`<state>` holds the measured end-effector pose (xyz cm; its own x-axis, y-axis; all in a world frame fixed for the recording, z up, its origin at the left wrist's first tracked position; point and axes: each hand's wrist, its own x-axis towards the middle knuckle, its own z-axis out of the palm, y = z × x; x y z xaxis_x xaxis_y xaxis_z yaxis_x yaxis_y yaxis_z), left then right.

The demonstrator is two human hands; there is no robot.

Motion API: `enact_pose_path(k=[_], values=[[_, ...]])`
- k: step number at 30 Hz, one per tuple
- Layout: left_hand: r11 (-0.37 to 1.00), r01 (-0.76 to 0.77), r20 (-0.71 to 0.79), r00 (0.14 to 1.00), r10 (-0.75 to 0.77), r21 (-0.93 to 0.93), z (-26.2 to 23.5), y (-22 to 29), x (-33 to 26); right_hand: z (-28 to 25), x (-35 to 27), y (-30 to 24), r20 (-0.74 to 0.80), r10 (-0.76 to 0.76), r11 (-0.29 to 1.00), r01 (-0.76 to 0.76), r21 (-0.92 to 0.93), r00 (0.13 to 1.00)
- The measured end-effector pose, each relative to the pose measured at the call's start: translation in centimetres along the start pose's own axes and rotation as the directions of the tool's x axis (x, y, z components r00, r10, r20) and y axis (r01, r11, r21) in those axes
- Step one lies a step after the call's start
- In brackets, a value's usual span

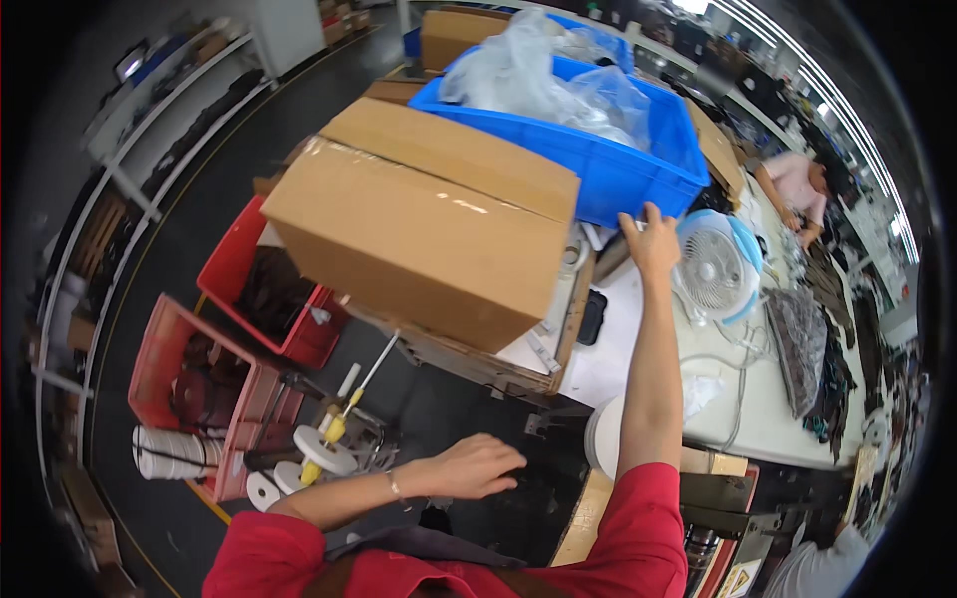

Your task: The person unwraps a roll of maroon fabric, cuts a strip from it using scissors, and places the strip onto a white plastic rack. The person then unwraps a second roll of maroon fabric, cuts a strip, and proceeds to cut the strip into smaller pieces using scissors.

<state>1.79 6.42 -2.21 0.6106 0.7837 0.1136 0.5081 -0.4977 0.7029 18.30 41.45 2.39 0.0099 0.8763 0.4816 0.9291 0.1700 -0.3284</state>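
My right hand [651, 242] reaches far forward, its fingers apart and raised against the lower front corner of a blue plastic bin [558, 135]. Clear plastic bags [533, 75] are heaped inside the bin. My left hand [483, 466] hangs over the dark floor, its fingers loosely bent and nothing seen in it. Ahead of it a closed cardboard box [419, 224] sits on a bench, its top seam taped. A black phone-like object [592, 317] lies on the white surface between the box and my right forearm.
A white and blue fan [716, 264] stands right of my right hand, its cable on the table [718, 419]. Red crates [199, 384] and rolls on a rod [324, 450] are at the left. A co-worker [797, 189] bends over the table at the far right.
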Motion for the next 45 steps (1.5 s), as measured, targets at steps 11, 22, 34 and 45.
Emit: enact_pose_path(k=[11, 22, 34, 45], values=[[0.597, 0.486, 0.047, 0.798, -0.6, -0.638, 5.4, 5.9, -21.9, 1.0, 0.1, 1.4, 0.105, -0.033, 0.995, 0.022, 0.1, 0.994], [0.415, 0.43, 0.032, 0.724, -0.689, -0.802, 8.1, 12.5, -38.9, -10.6, -26.8, -13.5, -0.291, 0.12, 0.661, 0.142, 0.736, 0.949], [0.388, 0.42, -0.083, 0.584, -0.808, -0.82, 10.9, 17.7, -62.2, -15.3, -52.8, -37.5, 0.009, -0.513, 0.61, 0.357, 0.707, 0.858], [0.466, 0.841, -0.551, 0.259, -0.793, -0.274, 3.9, 2.4, -75.4, -12.5, -70.3, -53.0, 0.53, -0.845, 0.467, 0.381, 0.798, -0.072]])
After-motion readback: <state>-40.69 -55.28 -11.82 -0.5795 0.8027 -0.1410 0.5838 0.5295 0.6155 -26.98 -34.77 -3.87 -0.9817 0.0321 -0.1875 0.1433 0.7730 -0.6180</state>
